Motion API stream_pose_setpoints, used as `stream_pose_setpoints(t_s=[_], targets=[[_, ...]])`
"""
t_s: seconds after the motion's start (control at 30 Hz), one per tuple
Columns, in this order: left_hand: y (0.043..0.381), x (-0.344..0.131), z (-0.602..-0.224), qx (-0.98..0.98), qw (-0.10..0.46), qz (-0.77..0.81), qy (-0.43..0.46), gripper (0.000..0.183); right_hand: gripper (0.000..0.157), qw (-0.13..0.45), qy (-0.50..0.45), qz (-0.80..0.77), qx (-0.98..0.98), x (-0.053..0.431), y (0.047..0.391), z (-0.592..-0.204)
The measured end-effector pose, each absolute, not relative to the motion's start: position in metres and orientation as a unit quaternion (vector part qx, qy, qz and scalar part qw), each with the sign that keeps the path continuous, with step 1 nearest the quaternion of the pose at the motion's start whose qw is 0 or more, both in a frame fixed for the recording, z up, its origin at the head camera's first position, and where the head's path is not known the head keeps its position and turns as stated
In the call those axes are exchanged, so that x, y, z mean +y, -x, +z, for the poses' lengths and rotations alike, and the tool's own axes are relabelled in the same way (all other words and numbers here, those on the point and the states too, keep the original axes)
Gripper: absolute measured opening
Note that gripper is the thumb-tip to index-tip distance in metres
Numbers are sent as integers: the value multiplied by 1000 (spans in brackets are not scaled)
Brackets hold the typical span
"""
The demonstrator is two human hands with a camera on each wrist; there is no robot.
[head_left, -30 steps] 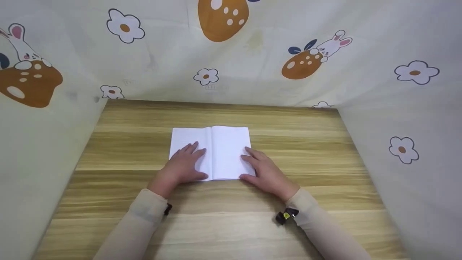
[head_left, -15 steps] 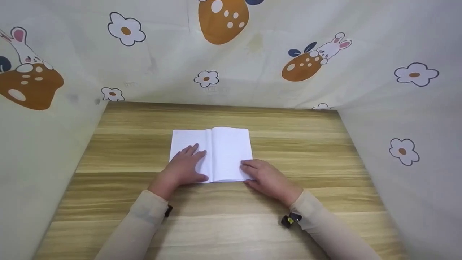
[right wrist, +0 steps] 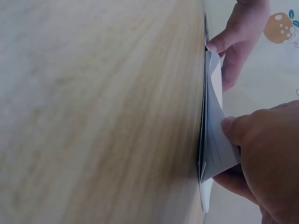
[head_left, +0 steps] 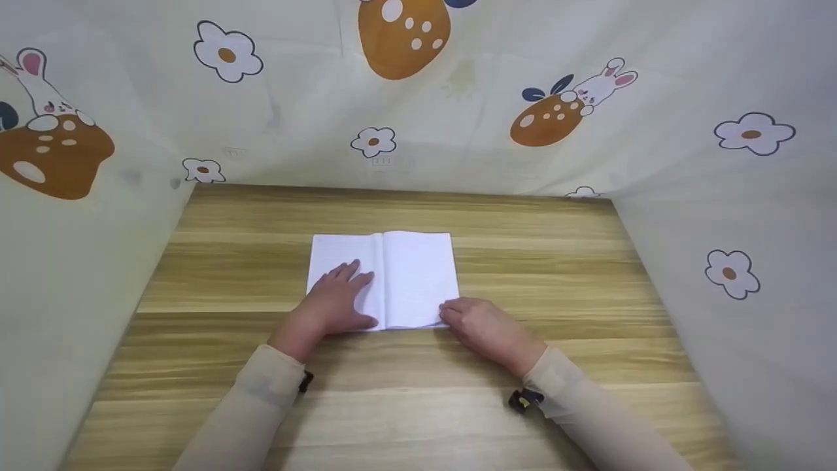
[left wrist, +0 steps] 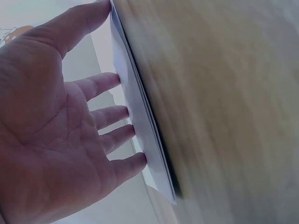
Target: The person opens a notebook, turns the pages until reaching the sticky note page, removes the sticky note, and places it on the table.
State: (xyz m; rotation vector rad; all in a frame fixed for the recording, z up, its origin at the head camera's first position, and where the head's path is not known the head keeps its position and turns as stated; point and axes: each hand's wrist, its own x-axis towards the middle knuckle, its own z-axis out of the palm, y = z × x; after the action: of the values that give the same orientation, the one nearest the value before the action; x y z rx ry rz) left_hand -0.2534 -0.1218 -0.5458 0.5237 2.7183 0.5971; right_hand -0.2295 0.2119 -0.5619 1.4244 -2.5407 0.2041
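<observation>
An open notebook [head_left: 415, 275] with white, faintly lined pages lies flat on the wooden table. My left hand [head_left: 333, 301] rests on its left page, fingers spread and thumb near the spine at the bottom edge. In the left wrist view the fingertips of the left hand [left wrist: 88, 112] press on the paper. My right hand [head_left: 490, 330] is at the lower right corner of the right page. In the right wrist view, the right hand [right wrist: 266, 154] pinches a page [right wrist: 219, 144] between thumb and fingers, its corner lifted and bent away from the pages beneath.
The wooden table [head_left: 418, 405] spreads out around the notebook. Pale cloth walls [head_left: 294, 118] printed with flowers and rabbits enclose it at the back and both sides. A small dark wrist device [head_left: 525, 399] sits at the right sleeve.
My right hand has slid down the page's right edge to the lower corner, and its fingers have closed on the page there. The left hand has stayed in place.
</observation>
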Motion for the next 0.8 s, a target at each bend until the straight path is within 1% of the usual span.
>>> stream_pose_setpoints(t_s=[0.17,0.37,0.43,0.63,0.73,0.8], targets=[[252,-121,-545,948,156,212,-180,94,8,108,-484,55,-867,211,230,-559],[252,-122,-545,949,154,208,-180,94,11,98,-455,136,-875,208,234,-556],[252,-122,-544,949,155,209,-180,94,8,83,-435,175,-879,207,235,-553],[252,-123,-544,946,159,216,-181,94,4,11,-351,272,-896,202,237,-544],[253,-122,-545,945,156,221,-184,93,4,-3,-330,288,-899,201,237,-542],[254,-122,-545,945,157,221,-185,93,5,0,-331,285,-900,201,238,-543]])
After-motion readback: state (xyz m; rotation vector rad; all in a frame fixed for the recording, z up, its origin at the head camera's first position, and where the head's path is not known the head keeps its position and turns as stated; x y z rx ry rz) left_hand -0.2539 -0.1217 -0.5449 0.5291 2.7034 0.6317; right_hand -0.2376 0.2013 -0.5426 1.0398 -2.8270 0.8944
